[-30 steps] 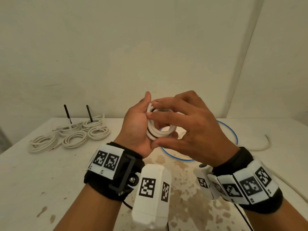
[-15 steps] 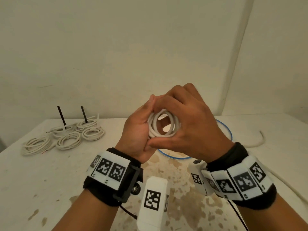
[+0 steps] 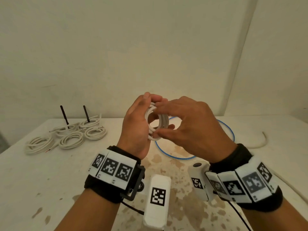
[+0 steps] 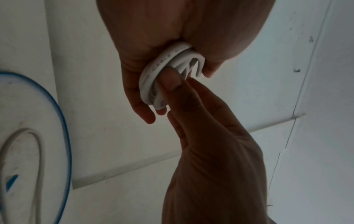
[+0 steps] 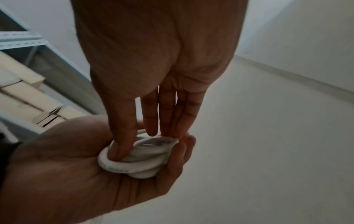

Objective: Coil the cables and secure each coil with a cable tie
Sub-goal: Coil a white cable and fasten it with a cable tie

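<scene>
Since the previous frame both hands had tilted the white coil [image 3: 155, 125] nearly edge-on above the table [image 3: 33, 172]. Left hand [image 4: 172, 45] cupped it; right hand [image 5: 153, 60] pinched its loops, which might spring apart if loosened.

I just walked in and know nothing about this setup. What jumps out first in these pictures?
Both hands, the left hand and right hand, hold up a small white coil above the table, fingers pinching its loops. Wristbands with black-and-white square codes ring both wrists. Finished coils lie at the table's far left, and a blue cable loops behind the hands.
</scene>
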